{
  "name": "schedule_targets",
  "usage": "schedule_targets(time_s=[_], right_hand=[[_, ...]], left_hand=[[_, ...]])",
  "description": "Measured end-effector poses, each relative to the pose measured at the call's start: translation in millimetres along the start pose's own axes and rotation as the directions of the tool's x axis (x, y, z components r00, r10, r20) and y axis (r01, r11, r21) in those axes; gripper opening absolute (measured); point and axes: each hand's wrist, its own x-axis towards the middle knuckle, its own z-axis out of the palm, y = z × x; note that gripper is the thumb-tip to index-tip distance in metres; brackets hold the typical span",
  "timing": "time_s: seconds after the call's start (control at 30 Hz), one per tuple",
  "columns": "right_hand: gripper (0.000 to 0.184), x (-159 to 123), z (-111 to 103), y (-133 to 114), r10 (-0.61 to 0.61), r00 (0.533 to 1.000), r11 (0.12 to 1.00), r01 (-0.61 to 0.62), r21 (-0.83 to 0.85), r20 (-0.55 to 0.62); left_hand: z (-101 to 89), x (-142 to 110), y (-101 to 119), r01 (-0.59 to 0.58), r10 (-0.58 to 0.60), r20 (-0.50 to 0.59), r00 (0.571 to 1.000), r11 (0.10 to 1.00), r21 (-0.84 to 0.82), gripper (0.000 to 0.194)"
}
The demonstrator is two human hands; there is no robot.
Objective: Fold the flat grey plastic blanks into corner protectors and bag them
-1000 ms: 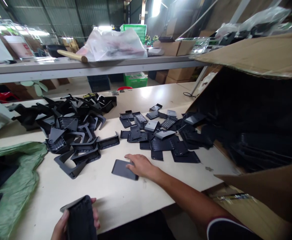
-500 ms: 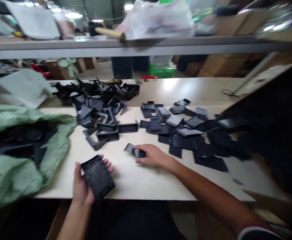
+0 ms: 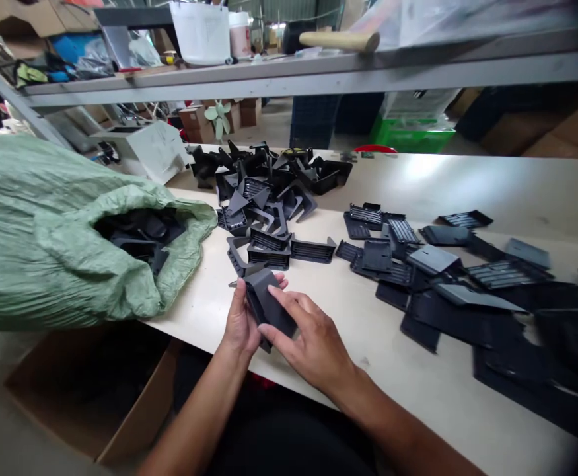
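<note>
Both my hands meet over the near edge of the pale table (image 3: pixel 447 390). My left hand (image 3: pixel 242 324) grips a stack of flat black plastic plates (image 3: pixel 269 305) from the left side. My right hand (image 3: pixel 313 340) presses on the same stack from the right, fingers curled over its top plate. Just behind the stack lies a pile of black angled plastic brackets (image 3: pixel 263 198). To the right, loose flat black plates (image 3: pixel 432 277) are scattered across the table.
A green woven sack (image 3: pixel 45 231) holding black parts lies on the left, mouth toward the table. An open cardboard box (image 3: pixel 95 403) sits below it. A grey shelf (image 3: pixel 318 73) runs overhead with a wooden handle (image 3: pixel 338 41) and a white bucket (image 3: pixel 199 30).
My right hand lifted the single plate off the table and brought it to the stack in my left hand. The view swung left, so the sack now fills the left side.
</note>
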Motion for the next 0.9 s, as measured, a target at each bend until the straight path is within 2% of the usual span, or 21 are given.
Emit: schedule_targets(time_s=[0.23,0.4,0.47,0.53,0.6,0.63,0.7,0.77,0.83,0.9], right_hand=[[0.074,0,12,-1,0.021,0.999,0.999,-0.02,-0.031,0.042],[0.078,-1,13,-7,-0.005,0.998,0.997,0.009,-0.071,0.064],[0.075,2,8,-8,-0.006,0.998,1.0,0.006,0.0,0.065],[0.063,8,3,-7,0.027,1.0,0.982,-0.028,0.185,0.005],[0.05,16,1,-7,0.109,0.993,0.895,-0.08,0.439,-0.04],[0.046,20,1,-6,0.148,0.989,0.821,-0.116,0.559,-0.012],[0.046,27,2,-6,0.184,0.973,0.645,-0.225,0.731,0.137],[0.047,31,5,-6,0.172,0.951,0.521,-0.31,0.795,0.258],[0.047,32,5,-6,0.137,0.948,0.498,-0.318,0.807,0.289],[0.045,30,4,-4,0.081,0.956,0.575,-0.275,0.771,0.281]], left_hand=[[-2.5,-1,-3,-0.016,0.016,-0.003,1.0,1.0,0.018,0.076],[-3.8,-4,4,-0.026,0.026,0.017,1.0,1.0,-0.005,0.068],[-1.8,-7,8,-0.035,0.035,0.031,0.999,0.999,-0.027,0.065],[1.4,-10,11,-0.057,0.059,0.066,0.996,0.998,-0.041,0.065],[3.9,-11,10,-0.091,0.094,0.13,0.987,0.995,-0.031,0.067],[4.5,-11,9,-0.101,0.102,0.175,0.979,0.995,-0.016,0.068],[3.9,-10,5,-0.108,0.098,0.267,0.959,0.994,0.023,0.068],[2.5,-8,4,-0.1,0.072,0.336,0.939,0.993,0.068,0.07],[2.9,-8,8,-0.089,0.05,0.349,0.936,0.991,0.097,0.08],[6.7,-8,19,-0.044,0.03,0.239,0.971,0.998,0.055,0.083]])
